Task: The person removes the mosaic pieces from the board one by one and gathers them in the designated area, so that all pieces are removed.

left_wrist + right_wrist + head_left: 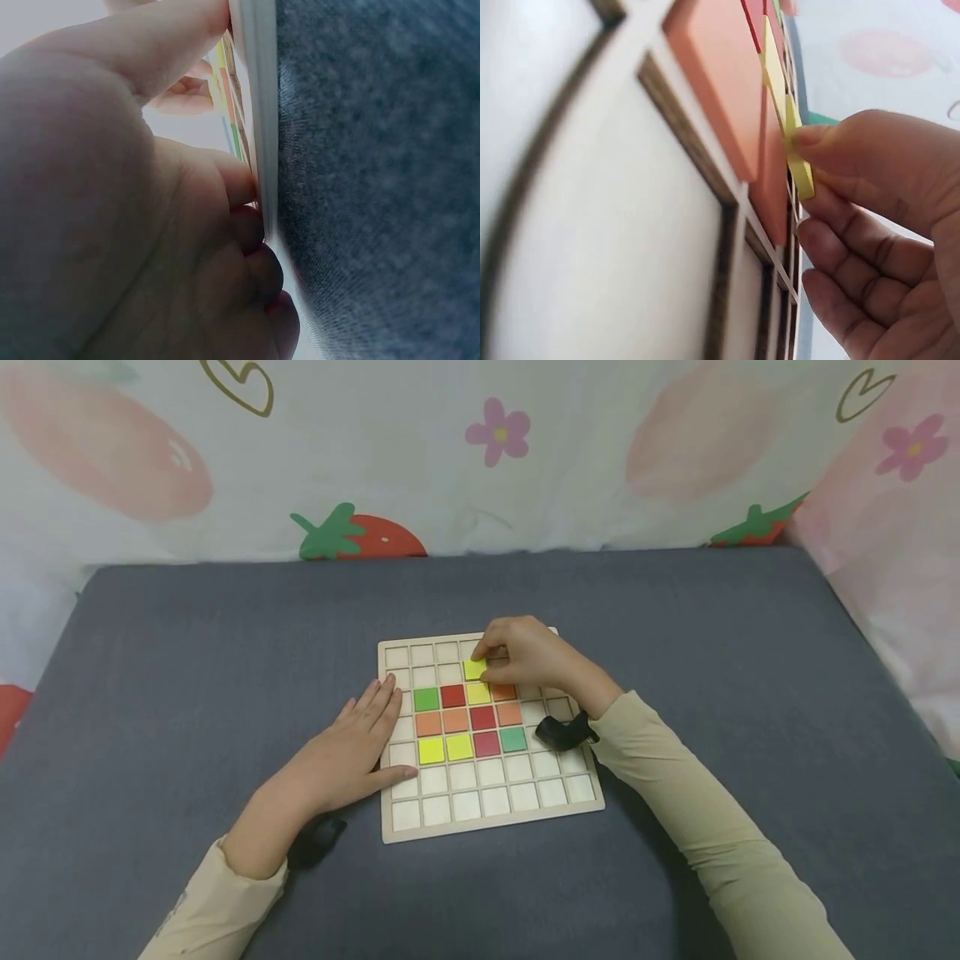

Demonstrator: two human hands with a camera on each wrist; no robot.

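A wooden grid board (495,823) lies on the table with several square tiles in its middle cells. My right hand (534,653) pinches a yellow tile (474,670) between thumb and fingers, over a cell in the second row from the back. In the right wrist view that yellow tile (801,161) stands slightly tilted against the board face. Just in front of it sits another yellow tile (477,693), with an orange tile (504,692) to its right. My left hand (341,762) rests on the board's left edge, fingers straight and thumb spread.
Other seated tiles include a green tile (426,699), a red tile (452,696) and a teal tile (513,739). A grey cloth (187,693) covers the table. Black wrist devices (564,732) are strapped at both sleeves. A printed curtain (420,452) hangs behind.
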